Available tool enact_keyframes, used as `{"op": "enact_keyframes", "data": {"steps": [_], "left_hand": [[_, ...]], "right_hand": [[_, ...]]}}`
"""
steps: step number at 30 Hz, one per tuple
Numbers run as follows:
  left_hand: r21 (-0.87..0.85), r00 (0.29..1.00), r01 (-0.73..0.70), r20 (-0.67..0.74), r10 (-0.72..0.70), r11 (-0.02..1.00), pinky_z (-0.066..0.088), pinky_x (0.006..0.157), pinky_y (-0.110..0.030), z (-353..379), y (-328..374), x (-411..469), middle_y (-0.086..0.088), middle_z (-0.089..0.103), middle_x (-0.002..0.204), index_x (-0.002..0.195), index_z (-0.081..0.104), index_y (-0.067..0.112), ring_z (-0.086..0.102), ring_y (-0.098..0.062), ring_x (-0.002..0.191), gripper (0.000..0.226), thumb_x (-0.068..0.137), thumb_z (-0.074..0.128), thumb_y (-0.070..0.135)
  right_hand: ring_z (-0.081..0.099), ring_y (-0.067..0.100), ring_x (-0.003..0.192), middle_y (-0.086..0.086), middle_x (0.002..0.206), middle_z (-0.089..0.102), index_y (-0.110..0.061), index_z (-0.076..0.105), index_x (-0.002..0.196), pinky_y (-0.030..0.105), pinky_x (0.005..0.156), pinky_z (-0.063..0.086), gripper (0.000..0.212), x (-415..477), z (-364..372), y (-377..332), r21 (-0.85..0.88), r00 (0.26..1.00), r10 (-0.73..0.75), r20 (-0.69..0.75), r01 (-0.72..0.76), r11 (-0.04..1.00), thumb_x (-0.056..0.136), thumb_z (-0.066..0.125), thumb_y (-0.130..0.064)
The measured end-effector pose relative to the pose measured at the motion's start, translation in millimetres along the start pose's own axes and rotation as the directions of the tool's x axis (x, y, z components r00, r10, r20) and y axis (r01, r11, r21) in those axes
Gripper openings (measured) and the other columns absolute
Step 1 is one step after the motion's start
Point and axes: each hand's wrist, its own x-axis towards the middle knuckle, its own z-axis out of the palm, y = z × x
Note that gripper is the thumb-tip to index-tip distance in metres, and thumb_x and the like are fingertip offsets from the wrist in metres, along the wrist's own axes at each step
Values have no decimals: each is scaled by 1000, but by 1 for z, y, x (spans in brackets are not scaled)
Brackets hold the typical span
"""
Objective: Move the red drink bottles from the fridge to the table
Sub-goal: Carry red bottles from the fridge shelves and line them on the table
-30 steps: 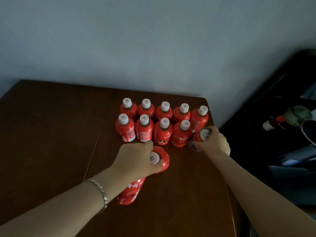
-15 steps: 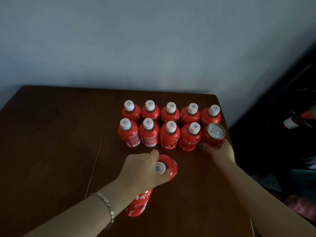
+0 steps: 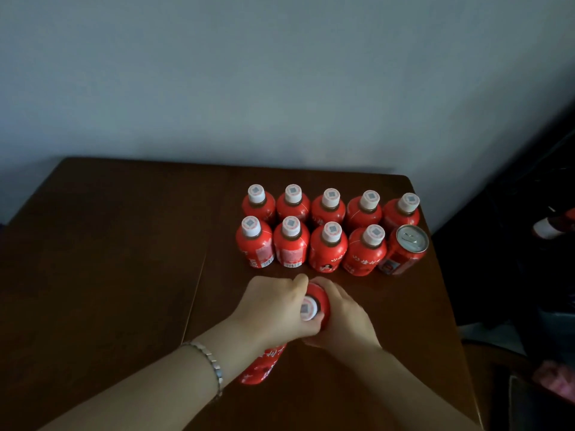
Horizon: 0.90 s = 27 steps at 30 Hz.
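Red drink bottle clasped at its shoulder by my left hand and right hand, pressed together; cap up, long axis near upright.

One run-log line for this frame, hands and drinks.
left hand: grips tall red bottle | right hand: grips same bottle | red can: right end of front row | small bottles: nine upright on table

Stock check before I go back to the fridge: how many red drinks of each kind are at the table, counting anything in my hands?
Standing red bottles, white caps: 9
Held red bottle, gripped by left hand and right hand: 1
Red can: 1
Total: 11
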Motion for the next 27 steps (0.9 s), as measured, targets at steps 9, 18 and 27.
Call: {"op": "enact_keyframes", "data": {"steps": [9,18,27], "left_hand": [[-59,987,154,-48,-157,986,43,78,-29,11,-70,4,-1,53,107,111,49,15,53,-20,101,59,74,66,57],[-712,828,480,174,-534,512,44,90,-25,52,-99,-9,3,60,118,128,48,17,58,-14,110,67,71,79,34],[-794,765,496,209,-609,351,43,97,-28,62,-83,-11,-4,56,128,135,42,14,55,-19,116,70,76,76,30]], "right_hand": [[61,15,105,-6,115,62,-28,47,122,33,89,50,78,31,47,-17,366,945,274,-176,-196,910,56,86,-39],[51,21,122,3,138,45,-19,27,139,36,98,46,90,47,66,-29,473,944,287,-162,-181,862,69,83,-28],[49,22,125,5,139,46,-20,26,142,38,102,44,86,48,53,-19,404,965,258,-56,-214,889,74,78,-27]]}}
